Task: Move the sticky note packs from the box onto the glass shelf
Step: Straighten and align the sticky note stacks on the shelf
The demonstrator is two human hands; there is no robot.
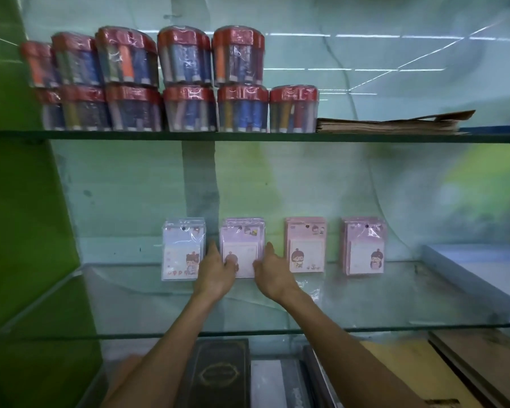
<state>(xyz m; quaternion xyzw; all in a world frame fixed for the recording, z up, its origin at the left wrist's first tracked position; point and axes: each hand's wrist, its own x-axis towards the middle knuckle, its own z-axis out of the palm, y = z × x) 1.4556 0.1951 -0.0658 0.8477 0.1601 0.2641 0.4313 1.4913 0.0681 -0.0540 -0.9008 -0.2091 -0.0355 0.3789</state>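
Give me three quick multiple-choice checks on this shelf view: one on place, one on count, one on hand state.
1. Where do the sticky note stacks stand?
A. top shelf
B. middle glass shelf
C. floor

2. How many stacks stand there?
A. two
B. four
C. six

3. What are the hands doing?
A. both at one stack
B. both idle
C. lifting a jar

Answers:
1 B: the sticky note stacks stand upright at the back of the middle glass shelf, below the marker jars.
2 B: four stand in a row.
3 A: left hand and right hand flank the second stack.
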